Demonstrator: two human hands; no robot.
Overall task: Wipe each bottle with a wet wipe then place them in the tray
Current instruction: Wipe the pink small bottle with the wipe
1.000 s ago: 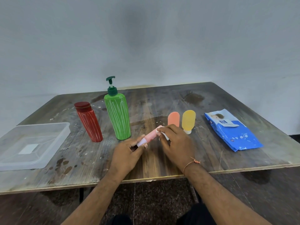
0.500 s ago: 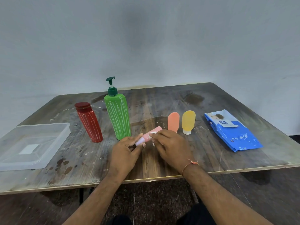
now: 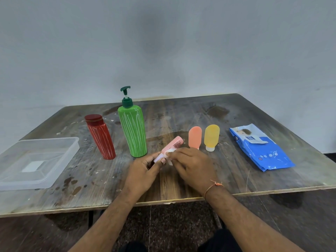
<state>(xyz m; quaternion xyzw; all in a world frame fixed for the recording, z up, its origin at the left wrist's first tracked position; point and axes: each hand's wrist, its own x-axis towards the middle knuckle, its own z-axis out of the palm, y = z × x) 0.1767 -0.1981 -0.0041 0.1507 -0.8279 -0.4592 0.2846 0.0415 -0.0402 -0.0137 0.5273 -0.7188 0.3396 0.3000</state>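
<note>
A worn, stained wooden worktop (image 3: 181, 113) with a pale edge strip fills the middle. Behind the worktop rises a plain grey-white wall (image 3: 163, 42), evenly lit. Below the worktop's near edge lies a dark speckled floor (image 3: 163, 224).

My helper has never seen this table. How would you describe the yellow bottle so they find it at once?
Start at the blue wipes pack on the right of the wooden table. Just left of it two small tubes stand cap-down, side by side. The yellow bottle is the one nearer the pack, with a white cap; its neighbour is orange.
</note>
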